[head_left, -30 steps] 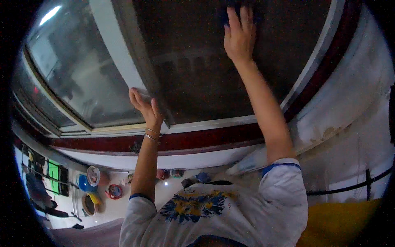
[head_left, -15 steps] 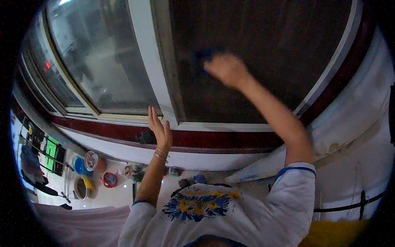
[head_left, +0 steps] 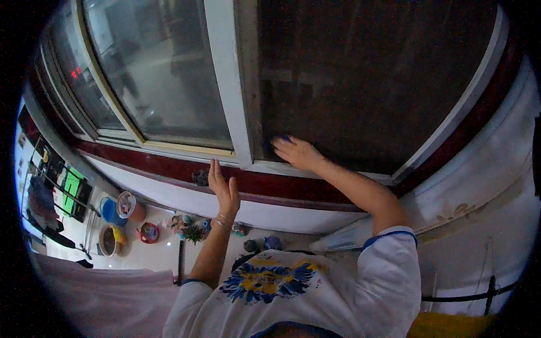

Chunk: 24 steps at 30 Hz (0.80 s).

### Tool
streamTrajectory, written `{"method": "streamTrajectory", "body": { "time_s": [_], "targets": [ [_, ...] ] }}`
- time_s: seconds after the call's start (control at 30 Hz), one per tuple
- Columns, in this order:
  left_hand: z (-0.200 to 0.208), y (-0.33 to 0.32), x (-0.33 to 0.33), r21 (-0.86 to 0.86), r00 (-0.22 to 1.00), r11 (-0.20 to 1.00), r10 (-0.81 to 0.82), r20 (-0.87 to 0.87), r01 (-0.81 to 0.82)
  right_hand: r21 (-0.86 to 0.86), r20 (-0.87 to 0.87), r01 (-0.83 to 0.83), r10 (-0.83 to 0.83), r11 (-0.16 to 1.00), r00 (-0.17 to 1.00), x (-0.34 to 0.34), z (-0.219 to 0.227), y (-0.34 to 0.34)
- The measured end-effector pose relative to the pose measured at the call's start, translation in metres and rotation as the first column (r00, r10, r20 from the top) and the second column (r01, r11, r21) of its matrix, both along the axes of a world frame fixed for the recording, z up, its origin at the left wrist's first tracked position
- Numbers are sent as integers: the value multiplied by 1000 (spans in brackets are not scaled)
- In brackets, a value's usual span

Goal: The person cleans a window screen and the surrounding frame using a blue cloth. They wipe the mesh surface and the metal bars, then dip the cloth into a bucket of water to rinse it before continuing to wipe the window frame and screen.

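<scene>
My right hand (head_left: 297, 154) is at the lower left corner of the dark window pane (head_left: 360, 84), its palm turned to the surface. Under its fingers it holds a dark blue cloth (head_left: 283, 138), of which only a small edge shows. My left hand (head_left: 225, 190) is raised open, its fingers straight and the thumb apart, in front of the dark red sill (head_left: 293, 188). Nothing is in it. Beside its fingertips, a dark grey, rough clump (head_left: 200, 177) lies on the sill; what it is I cannot tell.
A white upright frame (head_left: 228, 73) parts the dark pane from the glass sliding pane (head_left: 163, 73). Below on the floor at left are a blue bucket (head_left: 110, 211), a pinkish bucket (head_left: 135, 210), a red basin (head_left: 147, 232) and potted plants (head_left: 193, 234). Pink fabric (head_left: 107, 293) hangs at lower left.
My right hand has swept down the dark pane with the blue cloth, from its upper part to its bottom left corner. My left hand stays open near the sill. The view has shifted slightly.
</scene>
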<state>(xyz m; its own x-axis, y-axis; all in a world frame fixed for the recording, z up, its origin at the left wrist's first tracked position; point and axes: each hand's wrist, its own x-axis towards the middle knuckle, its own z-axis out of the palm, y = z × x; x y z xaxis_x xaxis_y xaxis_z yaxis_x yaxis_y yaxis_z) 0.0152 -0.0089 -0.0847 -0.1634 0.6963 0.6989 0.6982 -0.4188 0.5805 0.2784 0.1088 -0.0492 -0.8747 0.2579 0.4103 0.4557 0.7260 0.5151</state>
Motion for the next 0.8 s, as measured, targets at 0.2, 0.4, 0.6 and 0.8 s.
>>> {"method": "streamTrajectory", "body": {
  "time_s": [0.2, 0.4, 0.6, 0.8],
  "targets": [
    [-10, -6, 0, -41, 1000, 999, 21, -17, -22, 64, -93, 86, -80, 994, 993, 18, 136, 10],
    [-5, -3, 16, -24, 999, 999, -35, 8, 35, 410, -657, 430, -67, 804, 751, 92, 296, -22],
    [-14, -2, 27, -9, 998, 998, -62, -14, 61, -682, -414, 174, -571, 710, 709, 61, 90, -41],
    [-10, 4, 41, -43, 993, 994, -106, -59, 103, -65, 134, -5, 13, 998, 991, 138, -3, -22]
  ]
}}
